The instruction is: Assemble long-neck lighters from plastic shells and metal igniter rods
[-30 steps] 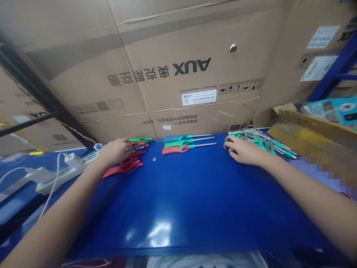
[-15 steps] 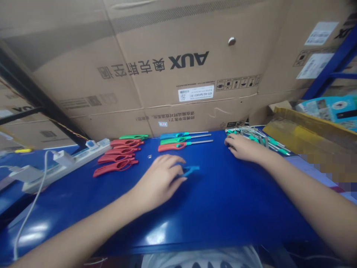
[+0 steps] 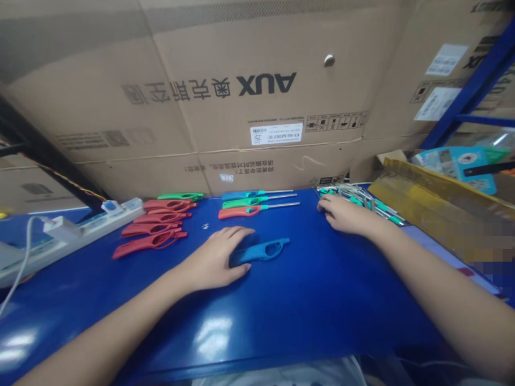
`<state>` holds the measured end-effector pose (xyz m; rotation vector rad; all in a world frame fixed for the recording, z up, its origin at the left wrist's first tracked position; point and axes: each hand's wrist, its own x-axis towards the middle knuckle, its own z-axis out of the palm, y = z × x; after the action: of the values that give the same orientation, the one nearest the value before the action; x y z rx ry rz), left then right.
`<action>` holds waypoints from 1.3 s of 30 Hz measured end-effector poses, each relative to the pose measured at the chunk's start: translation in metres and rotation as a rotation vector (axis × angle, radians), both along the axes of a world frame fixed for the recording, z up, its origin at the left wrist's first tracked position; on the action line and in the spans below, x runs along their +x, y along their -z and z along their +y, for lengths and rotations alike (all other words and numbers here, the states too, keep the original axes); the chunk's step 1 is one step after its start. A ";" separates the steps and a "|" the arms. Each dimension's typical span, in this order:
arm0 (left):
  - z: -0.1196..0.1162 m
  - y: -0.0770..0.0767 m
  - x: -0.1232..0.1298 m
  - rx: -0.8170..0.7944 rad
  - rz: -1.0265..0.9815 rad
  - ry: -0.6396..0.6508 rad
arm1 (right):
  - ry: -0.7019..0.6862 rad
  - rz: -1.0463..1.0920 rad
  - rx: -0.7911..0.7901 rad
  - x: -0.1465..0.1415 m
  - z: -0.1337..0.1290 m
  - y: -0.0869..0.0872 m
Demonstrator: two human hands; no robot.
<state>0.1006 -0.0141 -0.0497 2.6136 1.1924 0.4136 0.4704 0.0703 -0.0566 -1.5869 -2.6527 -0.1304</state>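
Note:
My left hand point(image 3: 219, 257) has its thumb and fingers apart around the rear end of a blue lighter handle point(image 3: 261, 251), which lies on the blue table with its looped trigger end to the right. My right hand point(image 3: 341, 214) is at the near left edge of a pile of metal lighter tubes with green collars point(image 3: 376, 206). Its fingers are bent down together, and what they hold is hidden. Between the hands, farther back, lie three lighters with tubes fitted: a blue one point(image 3: 241, 195), a green one point(image 3: 241, 203) and an orange one point(image 3: 240, 212).
Several red lighter handles point(image 3: 148, 244) and a green one point(image 3: 181, 197) lie at the left. Beyond them is a white power strip point(image 3: 120, 212) with plugs and cable. A large cardboard sheet point(image 3: 201, 134) stands along the back. An open carton with yellow tape point(image 3: 422, 193) is at the right.
The left hand has drawn back leftward and its fingers have spread, uncovering more of the blue handle. The right hand stays at the pile. The view has shifted slightly.

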 end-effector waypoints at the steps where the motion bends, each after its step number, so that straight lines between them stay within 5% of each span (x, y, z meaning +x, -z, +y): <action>1: 0.003 -0.002 -0.005 0.000 0.011 -0.018 | -0.001 -0.001 0.026 -0.004 -0.003 -0.003; 5: 0.010 0.000 -0.014 -0.022 -0.001 -0.025 | -0.218 0.165 0.129 -0.033 -0.025 -0.015; 10: 0.007 0.015 -0.002 -0.042 -0.136 0.033 | -0.567 0.264 -0.042 -0.075 -0.060 -0.017; 15: 0.006 0.029 0.008 -0.016 -0.256 0.032 | -0.533 0.156 -0.079 -0.083 -0.064 -0.008; 22: 0.012 0.038 0.006 -0.067 -0.429 -0.034 | -0.439 0.457 -0.086 -0.064 -0.043 -0.008; 32: 0.015 0.045 0.006 -0.017 -0.467 -0.044 | -0.324 0.523 0.138 -0.059 -0.042 -0.017; 35: 0.015 0.043 0.006 -0.007 -0.445 -0.044 | -0.325 0.574 -0.004 -0.060 -0.045 -0.021; 39: 0.013 0.038 0.007 -0.022 -0.402 -0.015 | -0.384 0.374 -0.326 -0.065 -0.052 -0.019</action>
<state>0.1081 -0.0011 -0.0873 2.3493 1.0695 0.8732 0.4054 0.0186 -0.0378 -0.9934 -2.6942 0.5782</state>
